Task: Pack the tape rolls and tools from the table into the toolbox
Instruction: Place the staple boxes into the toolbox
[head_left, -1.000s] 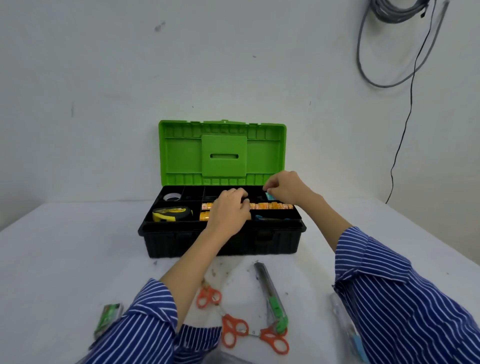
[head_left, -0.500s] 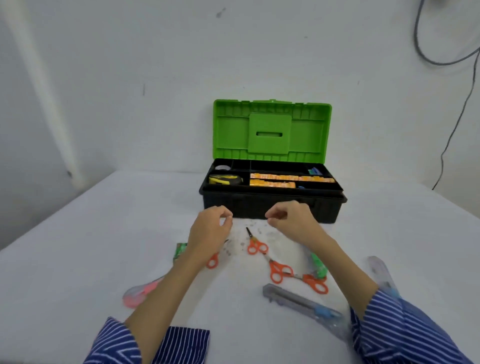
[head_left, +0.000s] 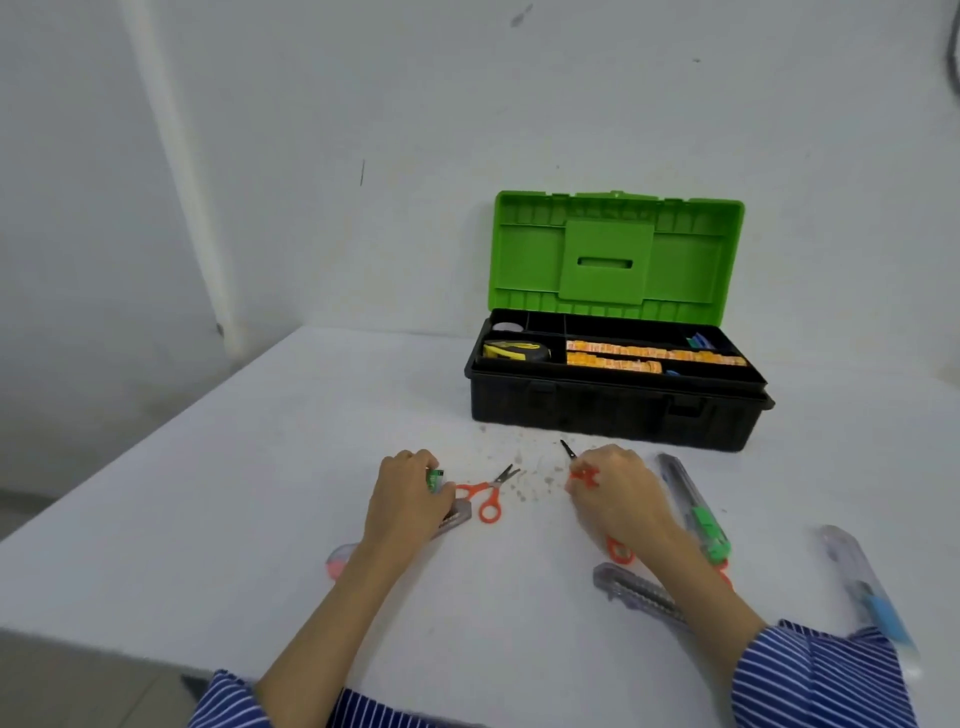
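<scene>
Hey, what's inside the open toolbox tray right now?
Yellow tape measure, orange strips, a pale tape roll and blue items. Anything beneath the black tray is hidden.

Single head-worn view, facing forward and down, near hands, table (head_left: 260, 467) beyond

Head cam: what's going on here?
A person is packing a toolbox, its green lid up; a yellow tape measure and orange strips already lie in the tray. The left hand grips a green-tagged utility knife. The right hand grips orange scissors. Another pair of scissors and several more knives lie loose on the table.
</scene>
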